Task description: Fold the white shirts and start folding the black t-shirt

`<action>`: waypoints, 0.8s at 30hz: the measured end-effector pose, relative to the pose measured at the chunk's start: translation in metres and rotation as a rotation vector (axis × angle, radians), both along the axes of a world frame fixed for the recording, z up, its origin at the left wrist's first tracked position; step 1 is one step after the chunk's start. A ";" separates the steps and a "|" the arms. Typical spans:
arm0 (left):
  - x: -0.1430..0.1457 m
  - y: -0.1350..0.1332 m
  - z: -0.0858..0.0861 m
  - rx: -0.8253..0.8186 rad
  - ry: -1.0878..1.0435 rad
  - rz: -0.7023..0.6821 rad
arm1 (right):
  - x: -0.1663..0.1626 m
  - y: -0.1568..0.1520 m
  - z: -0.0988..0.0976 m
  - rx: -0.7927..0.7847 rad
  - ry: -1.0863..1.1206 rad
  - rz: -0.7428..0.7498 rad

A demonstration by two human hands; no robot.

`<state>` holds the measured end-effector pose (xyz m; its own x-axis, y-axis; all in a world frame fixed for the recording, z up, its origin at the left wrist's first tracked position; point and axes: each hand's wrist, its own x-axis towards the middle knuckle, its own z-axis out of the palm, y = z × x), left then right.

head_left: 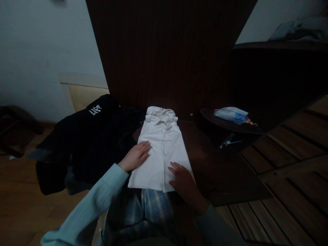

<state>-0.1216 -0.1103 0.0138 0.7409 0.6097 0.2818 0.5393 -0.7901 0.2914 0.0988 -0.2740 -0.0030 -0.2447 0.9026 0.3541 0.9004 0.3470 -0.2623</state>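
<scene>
A white garment (153,155) with a tied bow and gathers at its far end is spread out in front of me, tapering away from my body. Down its middle runs a long seam or fold. My left hand (137,155) rests flat on the garment's left side, fingers stretched out. Lower down, on its right side, lies my right hand (183,181), its fingers spread and touching the cloth. Neither hand grasps anything.
Dark clothing (84,143) with white lettering lies heaped to the left. A dark wooden panel (164,54) rises behind the garment. On the right, a low shelf (208,116) holds a plastic packet (232,114). Wooden slats (294,147) show beyond.
</scene>
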 end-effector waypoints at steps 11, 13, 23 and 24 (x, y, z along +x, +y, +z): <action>-0.067 -0.083 -0.015 0.071 0.287 -0.148 | 0.055 -0.035 -0.019 -0.073 -0.315 0.005; -0.073 -0.081 -0.023 0.159 0.274 -0.129 | 0.065 -0.036 -0.026 -0.002 -0.348 -0.042; -0.077 -0.080 -0.029 0.199 0.133 -0.156 | 0.085 -0.041 -0.037 0.085 -0.374 0.055; -0.078 -0.081 -0.024 0.170 0.138 -0.171 | 0.087 -0.042 -0.031 0.051 -0.365 0.076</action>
